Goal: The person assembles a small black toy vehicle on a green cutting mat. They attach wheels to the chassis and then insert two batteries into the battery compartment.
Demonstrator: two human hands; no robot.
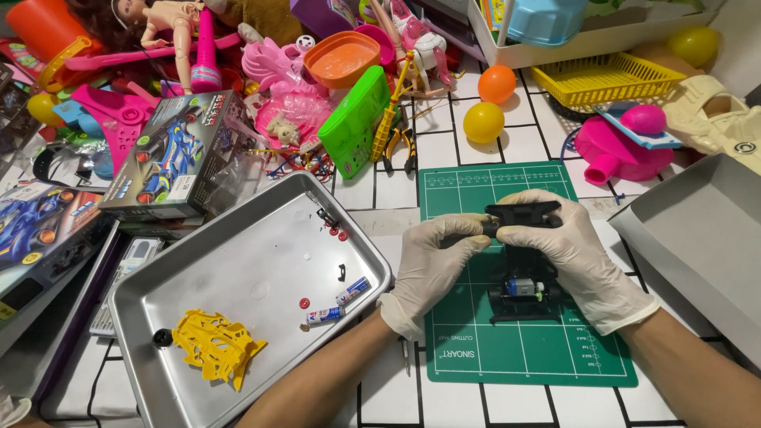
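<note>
- Green cutting mat point(476, 349) on tiled counter point(444, 404), under both hands
- Black toy car chassis point(523, 285) on the mat, small motor showing at its near end
- Left hand point(432, 261) gloved, grip pinching chassis far end from the left
- Right hand point(567, 254) gloved, grip pressed over the far end from the right
- Chassis looks light, stiff plastic, thin parts fragile; hold by side rails
- Left of grip: metal tray point(261, 238), yellow car shell point(214, 345), two small batteries point(337, 305)
- Beyond: toy clutter

Hobby table at home, cutting mat point(515, 349) (green), toy clutter point(301, 95)
</note>
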